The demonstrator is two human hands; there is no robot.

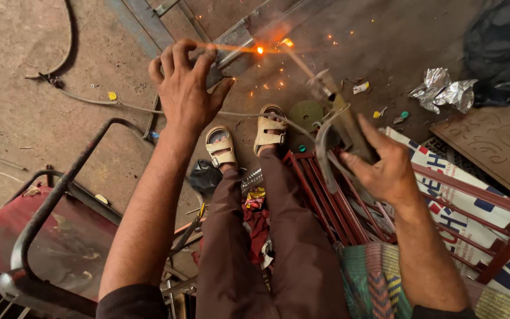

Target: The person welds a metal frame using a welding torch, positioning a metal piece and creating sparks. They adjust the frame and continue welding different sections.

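Observation:
My left hand [185, 82] grips the end of a grey metal angle bar [249, 31] that runs up and to the right over the floor. My right hand [385, 165] is closed on a welding electrode holder [333, 112]. Its thin rod [297, 59] points up-left to the bar, where a bright arc [260, 50] glows and sparks scatter. A cable [149, 108] trails from the holder across the floor to the left. My feet in tan sandals [246, 137] rest below the bar.
A red metal grille [332, 201] lies under my right forearm. A dark tube frame [60, 195] over a red sheet sits at lower left. Crumpled foil [444, 90], a black bag [503, 47], a brown patterned panel [497, 147] and printed cardboard [473, 201] lie at right.

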